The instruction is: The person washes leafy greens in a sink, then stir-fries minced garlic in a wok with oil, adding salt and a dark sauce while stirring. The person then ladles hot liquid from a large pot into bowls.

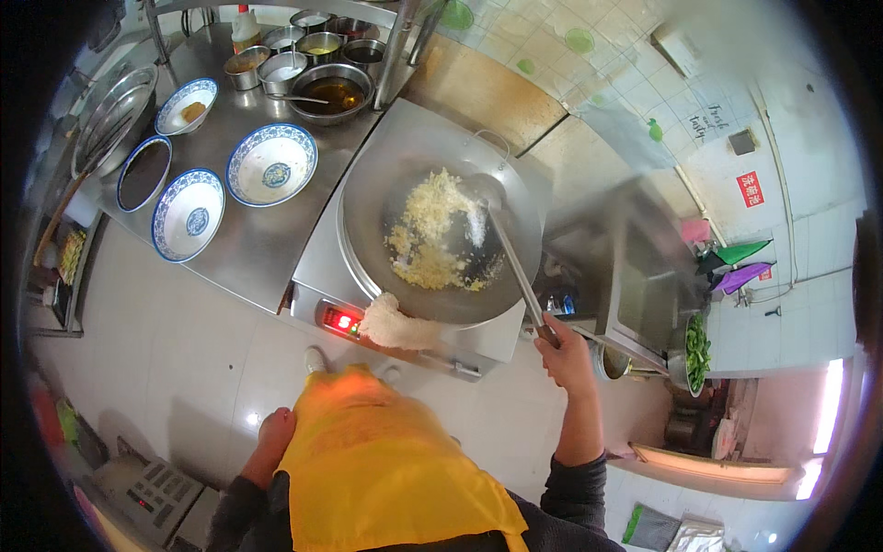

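My right hand point(567, 353) grips the wooden end of a long-handled metal ladle point(514, 259), whose head rests in a large wok point(372, 255). Loose yellow, scrambled-egg-like food point(431, 214) lies spread in the wok, with a patch of white granules point(476, 226) near the ladle's head. A pale folded cloth point(393, 326) sits over the wok's near rim. Beside the yellow apron point(372, 462) hangs my left hand point(277, 424), its fingers curled; whether it holds anything does not show.
Left of the steel cooker point(317, 276), a steel counter point(269, 234) bears blue-patterned bowls point(272, 165), seasoning pots point(279, 72) and a basin of dark liquid point(334, 96). A steel sink point(648, 290) stands right of the wok. A bowl of green vegetables point(697, 352) is further right.
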Motion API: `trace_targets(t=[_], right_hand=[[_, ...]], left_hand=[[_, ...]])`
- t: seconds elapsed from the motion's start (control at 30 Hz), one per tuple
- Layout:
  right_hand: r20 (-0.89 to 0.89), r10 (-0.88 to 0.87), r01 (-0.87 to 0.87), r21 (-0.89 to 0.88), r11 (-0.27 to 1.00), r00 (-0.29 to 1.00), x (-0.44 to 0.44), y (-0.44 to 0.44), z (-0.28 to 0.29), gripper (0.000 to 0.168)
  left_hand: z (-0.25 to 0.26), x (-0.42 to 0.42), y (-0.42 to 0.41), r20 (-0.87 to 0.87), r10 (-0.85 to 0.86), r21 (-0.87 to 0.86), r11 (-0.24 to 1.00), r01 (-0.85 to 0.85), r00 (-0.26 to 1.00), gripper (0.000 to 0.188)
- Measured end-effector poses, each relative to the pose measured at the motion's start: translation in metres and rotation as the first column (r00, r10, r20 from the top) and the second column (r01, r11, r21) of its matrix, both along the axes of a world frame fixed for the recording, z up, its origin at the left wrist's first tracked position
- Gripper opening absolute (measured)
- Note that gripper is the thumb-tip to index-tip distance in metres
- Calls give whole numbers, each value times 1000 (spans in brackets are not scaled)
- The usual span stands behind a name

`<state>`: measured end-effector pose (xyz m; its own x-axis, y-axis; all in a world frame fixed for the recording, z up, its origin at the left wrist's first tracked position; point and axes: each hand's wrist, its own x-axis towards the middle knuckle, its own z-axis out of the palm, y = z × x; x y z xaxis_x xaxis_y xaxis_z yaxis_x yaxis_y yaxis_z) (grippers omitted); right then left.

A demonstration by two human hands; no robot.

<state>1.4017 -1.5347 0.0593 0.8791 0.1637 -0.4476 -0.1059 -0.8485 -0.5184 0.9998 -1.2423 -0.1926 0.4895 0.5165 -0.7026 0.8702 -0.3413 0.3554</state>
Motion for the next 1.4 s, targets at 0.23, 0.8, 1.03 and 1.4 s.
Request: trace_targets(t=[0.23,0.8,1.03,1.4], right_hand=[[255,415,-424,-21,905,873,-39,-47,-27,46],[311,352,-385,50,922,883,-8,17,-74,46],[122,665,-504,-556,660,737,-71,-58,36,48],[300,556,-408,-434,803,776,-10,17,22,48]], left_hand=[[-47,-39,-38,19,-33,-25,999,34,999,31],[32,-16,-48,-54,-12,175,984,21,998,40],[-12,-21,-3,48,-250,87,965,246,967,44],[-64,-61,28,-167,-389,5,919,395,906,36]])
